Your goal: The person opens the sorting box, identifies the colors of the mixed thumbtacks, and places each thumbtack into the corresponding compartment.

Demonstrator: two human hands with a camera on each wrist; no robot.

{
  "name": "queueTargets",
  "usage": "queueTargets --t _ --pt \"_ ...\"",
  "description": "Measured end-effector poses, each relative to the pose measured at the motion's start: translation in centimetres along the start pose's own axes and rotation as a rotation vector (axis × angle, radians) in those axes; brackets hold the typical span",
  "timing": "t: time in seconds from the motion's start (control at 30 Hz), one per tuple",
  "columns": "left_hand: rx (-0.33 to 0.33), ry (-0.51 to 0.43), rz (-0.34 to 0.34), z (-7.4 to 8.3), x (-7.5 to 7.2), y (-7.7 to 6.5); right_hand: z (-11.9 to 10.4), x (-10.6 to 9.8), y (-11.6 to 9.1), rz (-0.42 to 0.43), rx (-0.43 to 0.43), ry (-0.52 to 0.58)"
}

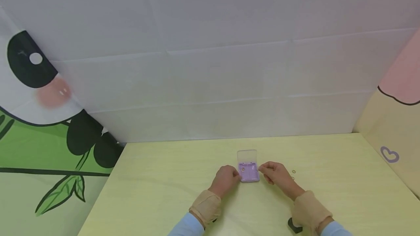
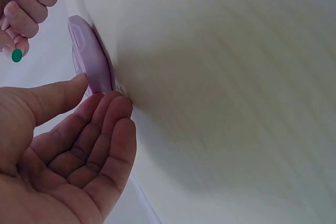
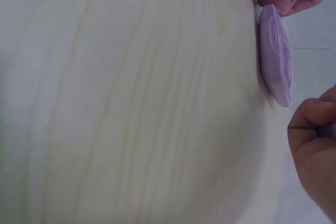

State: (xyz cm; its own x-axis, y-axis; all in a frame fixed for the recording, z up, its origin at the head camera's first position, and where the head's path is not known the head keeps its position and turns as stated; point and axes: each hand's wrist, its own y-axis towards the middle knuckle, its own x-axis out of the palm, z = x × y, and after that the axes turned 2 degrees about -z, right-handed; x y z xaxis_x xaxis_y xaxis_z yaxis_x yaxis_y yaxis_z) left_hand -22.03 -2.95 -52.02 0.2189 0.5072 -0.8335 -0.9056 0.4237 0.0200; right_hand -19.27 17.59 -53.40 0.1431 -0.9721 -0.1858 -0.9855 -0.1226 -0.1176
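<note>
A small purple box (image 1: 249, 176) stands on the table with its clear lid (image 1: 247, 156) raised at the back. A tiny gold-coloured piece (image 1: 243, 169) lies inside it, at the left. My left hand (image 1: 225, 180) pinches the box's left edge between thumb and fingers; in the left wrist view the thumb (image 2: 63, 95) rests against its side. Just right of the box, my right hand (image 1: 275, 173) pinches a thumbtack (image 2: 17, 55) with a flat green head, apart from the box. That thumbtack is too small to make out in the head view.
Right of my right hand, a few more thumbtacks (image 1: 293, 171) lie on the pale wood-grain table (image 1: 157, 188); the left wrist view shows green and purple heads. A dark block (image 1: 295, 225) is beside my right wrist. Printed cloth walls (image 1: 210, 83) surround the table's back and sides.
</note>
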Motion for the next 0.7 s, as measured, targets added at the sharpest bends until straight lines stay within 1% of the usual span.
queueTargets --t 0.17,0.33,0.5,0.6,0.7 --pt "0.017 0.003 0.002 -0.1 -0.1 -0.2 -0.2 1.0 0.0 0.016 -0.01 -0.008" --pt "0.039 -0.008 0.008 -0.2 -0.2 -0.5 -0.4 1.9 0.0 0.052 -0.009 -0.037" --pt "0.046 -0.008 0.009 -0.3 -0.1 -0.7 -0.2 2.8 0.2 0.074 -0.023 -0.109" --pt "0.036 -0.01 -0.001 -0.4 0.0 -0.8 0.1 3.4 0.3 0.077 -0.04 -0.15" --pt "0.023 -0.02 -0.012 -0.5 0.0 -1.0 0.3 4.2 0.4 0.11 -0.043 -0.211"
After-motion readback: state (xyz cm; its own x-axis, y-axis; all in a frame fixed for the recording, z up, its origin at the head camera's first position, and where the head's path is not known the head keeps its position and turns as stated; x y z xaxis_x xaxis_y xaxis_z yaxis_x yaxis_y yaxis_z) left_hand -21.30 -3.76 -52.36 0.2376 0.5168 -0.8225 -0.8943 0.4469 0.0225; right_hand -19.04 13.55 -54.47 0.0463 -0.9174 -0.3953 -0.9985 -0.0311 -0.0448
